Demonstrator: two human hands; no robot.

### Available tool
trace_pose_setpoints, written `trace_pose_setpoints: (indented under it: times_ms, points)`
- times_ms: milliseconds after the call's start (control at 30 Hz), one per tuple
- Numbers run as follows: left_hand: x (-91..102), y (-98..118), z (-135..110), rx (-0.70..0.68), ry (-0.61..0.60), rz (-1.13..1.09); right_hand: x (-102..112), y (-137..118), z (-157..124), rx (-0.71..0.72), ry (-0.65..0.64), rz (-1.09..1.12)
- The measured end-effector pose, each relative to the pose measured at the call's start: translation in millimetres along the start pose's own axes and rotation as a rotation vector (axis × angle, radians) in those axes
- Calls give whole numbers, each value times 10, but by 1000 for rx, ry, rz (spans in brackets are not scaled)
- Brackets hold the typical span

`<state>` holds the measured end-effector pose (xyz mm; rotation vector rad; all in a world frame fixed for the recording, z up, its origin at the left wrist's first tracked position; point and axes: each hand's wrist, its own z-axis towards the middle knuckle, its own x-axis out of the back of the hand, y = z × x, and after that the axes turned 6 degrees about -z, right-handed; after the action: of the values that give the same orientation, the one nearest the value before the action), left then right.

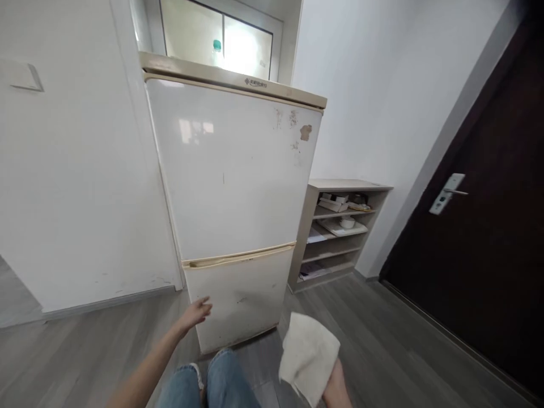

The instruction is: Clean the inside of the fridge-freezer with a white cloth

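A white two-door refrigerator [229, 170] stands in front of me, both doors closed, with brown stains near the upper right of its top door. My left hand [196, 313] is in front of the lower door's left side, fingers stretched out and holding nothing; whether it touches the door I cannot tell. At the lower right, my right hand [335, 385] grips a whitish cloth [309, 354], with dark smudges on its lower part. The cloth hides most of the fingers.
A low shelf unit [351, 185] with trays and a white cup [347, 222] stands right of the refrigerator. A bottle with a green cap [217, 45] is above it by the window. A dark door [480, 243] is at the right; grey flooring [382, 345] surrounds my knees [229, 382].
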<state>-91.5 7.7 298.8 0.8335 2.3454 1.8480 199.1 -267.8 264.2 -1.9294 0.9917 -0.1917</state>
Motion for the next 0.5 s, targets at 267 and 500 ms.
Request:
trace_pose_setpoints:
  times_ms: [267, 500]
  points:
    - [-830, 227, -986, 63, -534, -332, -492, -293, -507, 56, -309, 257]
    - [-1011, 477, -1134, 97, -640, -603, -820, -281, -782, -5, -427, 278]
